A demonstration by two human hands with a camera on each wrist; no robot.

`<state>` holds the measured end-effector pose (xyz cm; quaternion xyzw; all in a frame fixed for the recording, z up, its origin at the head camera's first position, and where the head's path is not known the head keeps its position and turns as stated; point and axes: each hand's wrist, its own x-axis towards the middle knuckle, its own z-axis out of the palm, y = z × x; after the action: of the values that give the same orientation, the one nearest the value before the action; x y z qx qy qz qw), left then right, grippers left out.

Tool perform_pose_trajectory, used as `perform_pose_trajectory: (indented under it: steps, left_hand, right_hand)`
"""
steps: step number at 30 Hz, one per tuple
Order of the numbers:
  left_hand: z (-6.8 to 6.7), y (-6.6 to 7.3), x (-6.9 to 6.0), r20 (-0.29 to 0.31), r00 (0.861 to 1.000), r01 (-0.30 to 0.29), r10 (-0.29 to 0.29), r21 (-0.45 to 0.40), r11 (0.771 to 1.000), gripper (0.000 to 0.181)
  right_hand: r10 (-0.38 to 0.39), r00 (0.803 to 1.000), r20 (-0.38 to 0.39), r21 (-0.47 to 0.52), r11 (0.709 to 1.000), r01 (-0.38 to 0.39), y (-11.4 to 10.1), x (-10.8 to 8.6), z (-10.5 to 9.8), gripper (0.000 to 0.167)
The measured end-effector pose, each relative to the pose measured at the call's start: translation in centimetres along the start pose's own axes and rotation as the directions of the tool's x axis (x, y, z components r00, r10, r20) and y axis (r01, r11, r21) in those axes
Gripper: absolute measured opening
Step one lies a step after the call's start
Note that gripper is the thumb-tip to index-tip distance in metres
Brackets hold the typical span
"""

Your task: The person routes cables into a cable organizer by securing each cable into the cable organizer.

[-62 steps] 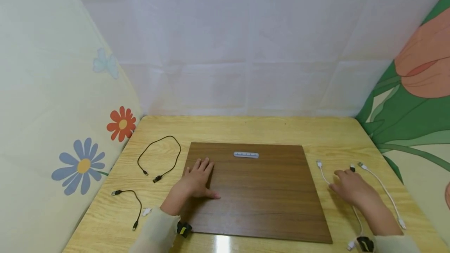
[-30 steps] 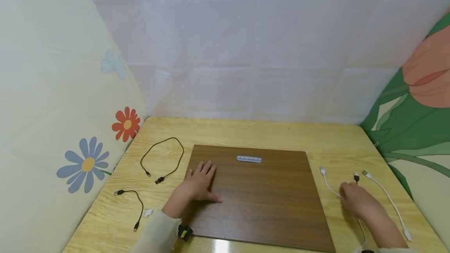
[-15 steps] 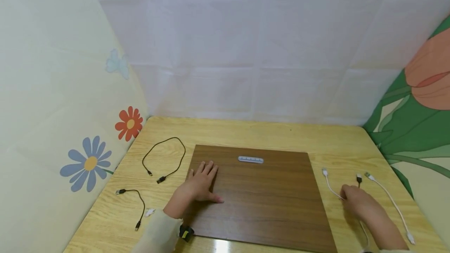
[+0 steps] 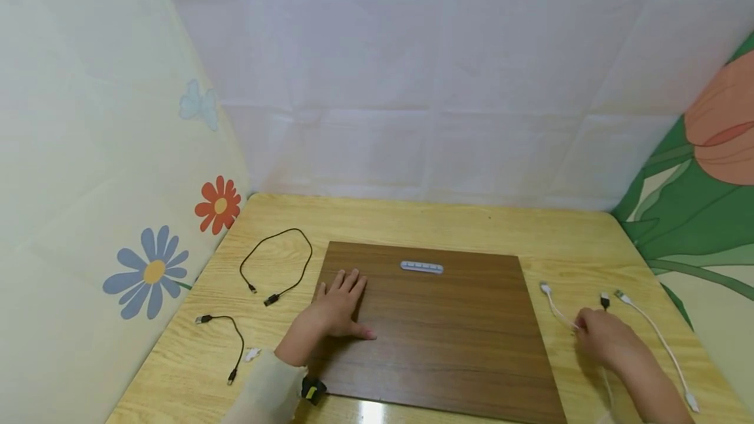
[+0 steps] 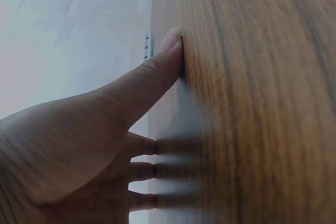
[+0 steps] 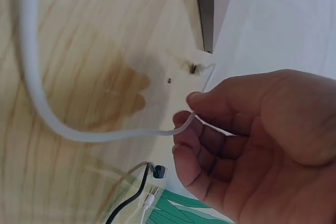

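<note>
Where the white cord (image 6: pixel 100 137) ran roughly front to back, just right of the brown board (image 4: pixel 448 339), the nearer right hand (image 4: pixel 609 340) pinched it; the slotted strip (image 4: pixel 421 267) lay farther off leftward, and the left hand (image 4: pixel 336 315) rested spread on the board.

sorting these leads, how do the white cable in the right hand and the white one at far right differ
The held cable is pinched by the right hand; the far-right cable is untouched. The held cable is raised off the table at the pinch, while the far-right cable lies on it in a gentle curve. The held cable is nearer the board; the far-right cable is further out. Both are white.
</note>
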<state>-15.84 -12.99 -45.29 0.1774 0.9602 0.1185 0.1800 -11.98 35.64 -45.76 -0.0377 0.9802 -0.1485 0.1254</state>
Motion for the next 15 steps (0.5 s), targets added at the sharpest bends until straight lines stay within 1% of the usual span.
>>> perform_pose_trajectory:
  steps: [4,9,15]
  left_hand:
    - [0.0,0.0,0.1,-0.003,1.0,-0.002,0.002,0.001,1.0,0.114]
    - [0.0,0.0,0.1,-0.001,1.0,0.001,-0.001,0.008,1.0,0.114]
    - [0.0,0.1,0.1,0.01,1.0,0.007,-0.008,0.01,1.0,0.114]
  right_hand:
    - [-0.013,0.999,-0.042,0.019,1.0,0.014,-0.2,-0.3,-0.3,0.009]
    - [-0.028,0.996,-0.088,0.009,1.0,0.029,-0.7,-0.5,-0.8,0.009]
    - [-0.072,0.979,-0.192,-0.029,0.997,0.068,-1.5,-0.7,-1.4,0.008]
